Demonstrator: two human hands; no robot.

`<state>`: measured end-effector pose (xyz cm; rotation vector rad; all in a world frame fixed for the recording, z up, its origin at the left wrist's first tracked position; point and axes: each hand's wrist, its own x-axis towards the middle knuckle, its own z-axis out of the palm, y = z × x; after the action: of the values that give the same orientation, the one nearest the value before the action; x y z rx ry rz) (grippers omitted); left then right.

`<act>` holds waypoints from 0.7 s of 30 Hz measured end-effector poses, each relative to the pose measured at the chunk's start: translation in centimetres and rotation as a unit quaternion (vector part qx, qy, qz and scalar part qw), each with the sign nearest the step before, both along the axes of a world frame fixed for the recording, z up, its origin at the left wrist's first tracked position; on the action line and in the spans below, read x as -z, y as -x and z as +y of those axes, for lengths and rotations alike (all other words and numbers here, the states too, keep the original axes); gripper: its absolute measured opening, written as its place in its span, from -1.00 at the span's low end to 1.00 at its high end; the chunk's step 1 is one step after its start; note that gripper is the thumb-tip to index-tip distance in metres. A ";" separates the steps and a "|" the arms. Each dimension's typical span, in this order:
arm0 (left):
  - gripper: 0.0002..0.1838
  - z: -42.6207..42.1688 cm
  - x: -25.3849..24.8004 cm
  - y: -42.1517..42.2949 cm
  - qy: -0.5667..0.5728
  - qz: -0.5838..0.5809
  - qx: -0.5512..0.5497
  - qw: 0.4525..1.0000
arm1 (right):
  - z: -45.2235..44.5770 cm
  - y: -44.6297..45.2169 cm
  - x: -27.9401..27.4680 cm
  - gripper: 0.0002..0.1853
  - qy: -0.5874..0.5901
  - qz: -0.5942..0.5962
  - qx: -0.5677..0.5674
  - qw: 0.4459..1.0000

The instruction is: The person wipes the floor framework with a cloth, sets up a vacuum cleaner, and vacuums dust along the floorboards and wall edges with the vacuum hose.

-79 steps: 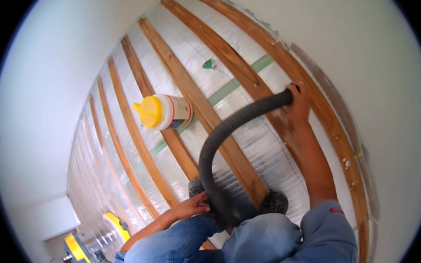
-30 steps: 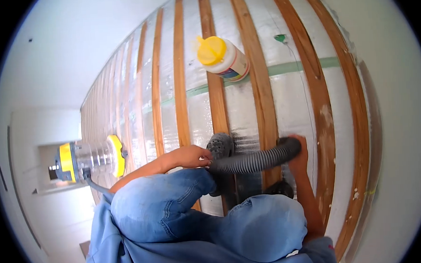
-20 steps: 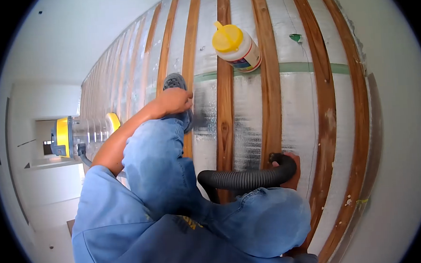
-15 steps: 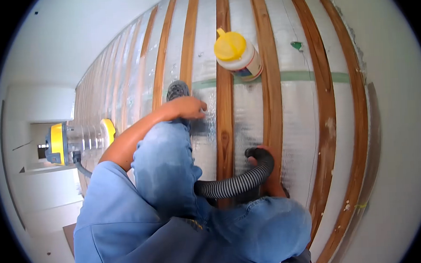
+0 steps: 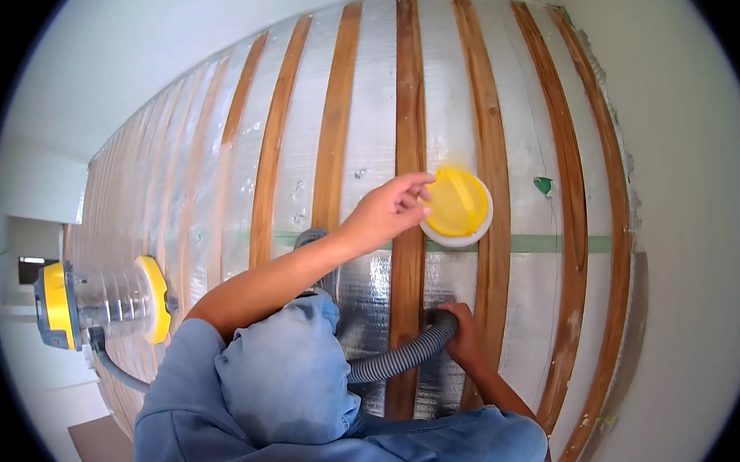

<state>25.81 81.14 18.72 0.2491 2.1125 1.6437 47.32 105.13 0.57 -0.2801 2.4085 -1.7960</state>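
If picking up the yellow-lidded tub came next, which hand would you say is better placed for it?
Probably the left: the left hand looks empty and is right at the edge of the yellow lid, while the right hand grips the grey hose, farther from the tub.

The left hand (earlier apart) is now at the yellow lid.
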 end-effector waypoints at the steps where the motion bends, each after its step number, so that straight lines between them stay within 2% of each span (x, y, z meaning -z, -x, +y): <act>1: -0.53 0.8 -0.7 1.5 0.065 0.119 0.014 0.991 | 0.5 -0.3 -0.3 -0.42 -0.007 0.003 0.006 1.000; 2: -0.50 1.3 -1.2 3.0 0.128 0.262 0.066 0.954 | 1.1 -0.7 -0.8 -0.43 0.013 -0.011 0.056 0.998; 3: -0.47 1.8 -1.5 4.3 0.189 0.398 0.115 0.890 | 1.6 -1.0 -1.5 -0.43 0.034 -0.026 0.107 0.993; 4: -0.47 2.4 -1.1 5.6 0.181 0.403 0.118 0.889 | 2.4 -1.2 -2.9 -0.46 0.006 -0.039 0.136 0.990; 5: -0.51 3.0 -0.2 7.0 0.140 0.463 0.176 0.857 | 3.5 -1.5 -4.0 -0.48 -0.023 -0.051 0.166 0.985; 6: -0.55 3.4 0.7 8.2 0.098 0.518 0.231 0.818 | 4.5 -3.0 -2.5 -0.51 0.024 -0.116 0.221 0.968; 8: -0.62 4.3 2.2 9.2 0.081 0.493 0.266 0.824 | 6.2 -3.5 -4.7 -0.52 -0.087 -0.034 0.252 0.963; 10: -0.69 4.5 2.5 10.6 0.062 0.470 0.297 0.829 | 8.4 -3.6 -7.5 -0.54 -0.142 -0.016 0.308 0.941; 11: -0.74 4.3 2.6 11.2 0.048 0.474 0.285 0.832 | 9.9 -3.9 -8.0 -0.54 -0.089 -0.006 0.332 0.939; 12: -0.77 4.0 2.4 11.8 0.034 0.476 0.274 0.835 | 10.4 -2.9 -12.1 -0.55 -0.150 -0.057 0.335 0.929; 13: -0.77 3.2 2.0 12.6 0.025 0.477 0.271 0.836 | 11.7 -3.5 -12.0 -0.57 -0.139 -0.012 0.397 0.907; 14: -0.77 1.8 1.5 13.8 0.018 0.459 0.221 0.860 | 12.9 -4.0 -12.9 -0.57 -0.237 0.048 0.420 0.875; 15: -0.77 0.1 1.1 14.9 0.012 0.438 0.172 0.882 | 14.2 -4.6 -13.9 -0.55 -0.238 0.051 0.445 0.862; 16: -0.77 -1.9 0.0 16.1 0.005 0.437 0.174 0.883 | 15.1 -5.1 -14.7 -0.53 -0.238 0.052 0.472 0.847; 17: -0.76 -4.4 -1.8 17.3 0.003 0.394 0.145 0.908 | 15.7 -5.3 -15.5 -0.53 -0.243 0.050 0.475 0.844; 19: -0.75 -8.9 -4.5 18.4 -0.004 0.346 0.107 0.932 | 16.6 -4.7 -17.4 -0.50 -0.319 0.050 0.540 0.777; 20: -0.76 -11.0 -5.6 19.0 0.002 0.342 0.082 0.936 | 16.5 -3.6 -18.3 -0.50 -0.325 0.054 0.535 0.778; 21: -0.77 -13.1 -6.2 19.6 0.010 0.339 0.057 0.939 | 16.0 -1.7 -19.1 -0.48 -0.170 0.062 0.587 0.789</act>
<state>6.19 68.07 24.91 1.0388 2.5224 1.6108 49.02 121.17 19.71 1.4946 3.1939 -1.4733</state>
